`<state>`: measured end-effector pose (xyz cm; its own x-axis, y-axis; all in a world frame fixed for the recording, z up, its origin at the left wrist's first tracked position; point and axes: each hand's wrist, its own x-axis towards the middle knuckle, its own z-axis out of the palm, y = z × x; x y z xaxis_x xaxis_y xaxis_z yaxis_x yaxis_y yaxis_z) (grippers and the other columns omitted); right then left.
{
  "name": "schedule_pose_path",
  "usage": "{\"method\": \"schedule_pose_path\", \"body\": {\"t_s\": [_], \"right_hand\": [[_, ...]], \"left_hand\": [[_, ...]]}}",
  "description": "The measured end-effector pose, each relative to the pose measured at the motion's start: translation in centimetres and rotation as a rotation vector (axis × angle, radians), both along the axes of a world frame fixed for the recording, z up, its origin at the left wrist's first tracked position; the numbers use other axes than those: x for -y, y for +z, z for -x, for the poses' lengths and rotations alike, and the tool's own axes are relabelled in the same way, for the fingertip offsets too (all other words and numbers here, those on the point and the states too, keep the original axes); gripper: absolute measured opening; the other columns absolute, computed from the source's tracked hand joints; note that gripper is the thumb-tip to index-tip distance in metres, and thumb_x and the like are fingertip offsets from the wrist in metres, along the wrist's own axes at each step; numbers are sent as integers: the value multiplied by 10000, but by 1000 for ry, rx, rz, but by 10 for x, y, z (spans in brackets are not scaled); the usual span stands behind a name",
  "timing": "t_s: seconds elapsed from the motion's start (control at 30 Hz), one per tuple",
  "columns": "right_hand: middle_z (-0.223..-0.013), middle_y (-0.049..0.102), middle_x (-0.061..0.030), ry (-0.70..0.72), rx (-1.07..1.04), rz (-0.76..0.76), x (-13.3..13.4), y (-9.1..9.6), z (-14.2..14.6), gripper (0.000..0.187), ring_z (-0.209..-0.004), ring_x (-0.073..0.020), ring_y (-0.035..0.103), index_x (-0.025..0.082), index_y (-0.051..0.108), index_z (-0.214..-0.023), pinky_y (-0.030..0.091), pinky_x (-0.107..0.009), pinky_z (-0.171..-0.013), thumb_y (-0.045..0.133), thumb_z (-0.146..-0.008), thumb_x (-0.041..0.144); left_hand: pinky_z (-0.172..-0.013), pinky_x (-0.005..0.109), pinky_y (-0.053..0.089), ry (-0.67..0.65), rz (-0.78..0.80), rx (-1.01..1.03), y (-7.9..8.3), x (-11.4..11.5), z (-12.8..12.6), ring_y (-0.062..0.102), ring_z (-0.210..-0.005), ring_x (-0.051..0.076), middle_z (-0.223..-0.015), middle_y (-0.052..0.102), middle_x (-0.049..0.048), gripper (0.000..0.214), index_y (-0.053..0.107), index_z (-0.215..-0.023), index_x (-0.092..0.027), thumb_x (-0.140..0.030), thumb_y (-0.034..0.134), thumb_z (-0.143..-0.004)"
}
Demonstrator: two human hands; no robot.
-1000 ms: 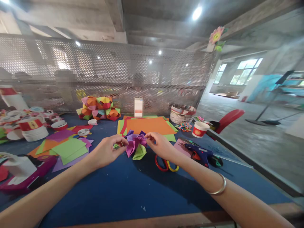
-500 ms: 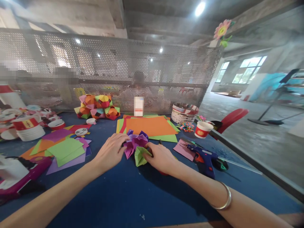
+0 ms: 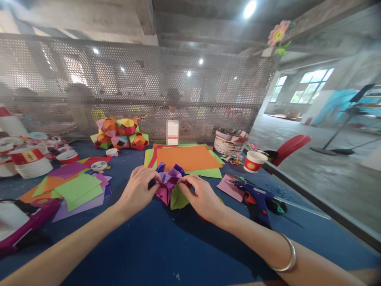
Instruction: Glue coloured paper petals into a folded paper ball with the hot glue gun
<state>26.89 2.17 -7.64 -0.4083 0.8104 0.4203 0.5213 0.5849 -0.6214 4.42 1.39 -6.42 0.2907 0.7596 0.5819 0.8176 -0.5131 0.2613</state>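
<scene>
Between my two hands, a folded paper flower (image 3: 168, 182) in purple, pink and green stands on the blue table. My left hand (image 3: 141, 184) pinches its left side, with the thumb and fingertips on the purple-pink folds. On the other side my right hand (image 3: 200, 194) has closed its thumb and forefinger on the flower near the green piece (image 3: 179, 198). The fingertips partly cover the folds. Just behind the flower lies a stack of coloured paper sheets (image 3: 187, 157), orange on top. Something red shows partly under my right hand.
Loose coloured squares (image 3: 79, 188) and stacked paper cups (image 3: 31, 161) lie left, beside a purple device (image 3: 32, 226). Folded paper balls (image 3: 120, 133) stand at the back. A woven basket (image 3: 230, 141), a paper cup (image 3: 255, 161) and a blue glue gun (image 3: 258, 198) sit right. Beyond rises a perforated screen (image 3: 190, 91).
My right hand has shifted its fingers up from the green piece towards the flower's purple folds. My left hand keeps its hold, and the view has shifted slightly.
</scene>
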Motion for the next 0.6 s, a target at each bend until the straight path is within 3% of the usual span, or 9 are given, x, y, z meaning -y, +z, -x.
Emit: {"method": "schedule_pose_path", "body": {"t_s": [0.17, 0.27, 0.37, 0.47, 0.6], "right_hand": [[-1026, 705, -83, 19, -128, 35, 7, 6, 1, 236, -955, -206, 648, 185, 666, -1026, 486, -360, -892, 479, -1031, 328], [-988, 704, -60, 76, -245, 206, 11, 8, 3, 312, -885, -183, 640, 180, 649, -1097, 497, -322, -797, 490, -1017, 436], [-1028, 698, -61, 172, -335, 417, 14, 5, 6, 498, -840, -162, 638, 173, 578, -1295, 501, -286, -709, 555, -965, 544], [-1031, 686, -59, 242, -359, 512, 18, 0, 10, 625, -824, -157, 636, 195, 556, -1350, 499, -269, -652, 607, -909, 634], [-904, 661, -19, 296, -397, 573, 20, 0, 13, 608, -753, -144, 623, 200, 637, -1186, 512, -266, -626, 688, -822, 685]], "left_hand": [[-1011, 450, 465, -36, -240, -1, 7, 16, -4, 692, -825, 199, -823, 751, 19, 161, 641, -829, -217, -144, 536, -927], [-1056, 434, 432, -82, -427, -97, 10, 29, -6, 720, -873, 196, -882, 789, 10, 164, 662, -898, -231, -101, 566, -925], [-1078, 425, 416, -139, -556, -219, 9, 38, -8, 734, -898, 196, -912, 808, 4, 218, 672, -982, -237, -49, 606, -895], [-1093, 430, 405, -187, -607, -289, 5, 42, -9, 740, -941, 202, -948, 816, 16, 255, 669, -1033, -226, -23, 596, -898], [-1092, 415, 399, -199, -566, -264, 4, 41, -9, 738, -925, 193, -926, 808, 7, 247, 672, -1011, -224, -23, 578, -902]]}}
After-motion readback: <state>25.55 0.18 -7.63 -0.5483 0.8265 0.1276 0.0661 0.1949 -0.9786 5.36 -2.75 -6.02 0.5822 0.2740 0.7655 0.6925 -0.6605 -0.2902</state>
